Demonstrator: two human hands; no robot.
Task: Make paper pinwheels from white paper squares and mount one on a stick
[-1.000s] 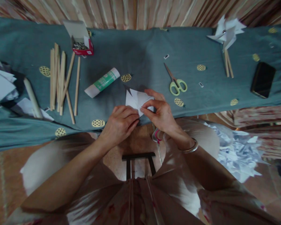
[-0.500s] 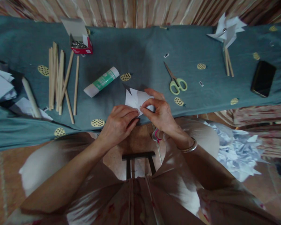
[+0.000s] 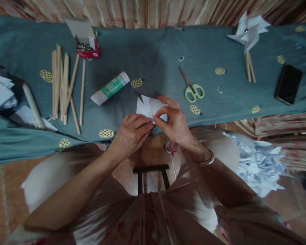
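Observation:
A white cut paper is held at the table's near edge, with pointed corners at its upper left. My left hand closes on its lower left side, fingers pressed together. From the right, my right hand pinches the paper near its middle, thumb and index fingertip together; whether something tiny sits between them is too small to tell. The two hands' fingertips nearly meet. A green and white glue tube lies to the upper left of the paper, and scissors with green handles lie to its upper right.
Wooden sticks and an open red box of metal pieces are on the left. A paper pinwheel and a black phone are at right. White folded papers are piled low right; paper sheets lie far left.
The fingers of my left hand have shifted slightly right along the paper's lower edge, closer to my right fingertips. My right hand stays pinched in nearly the same place.

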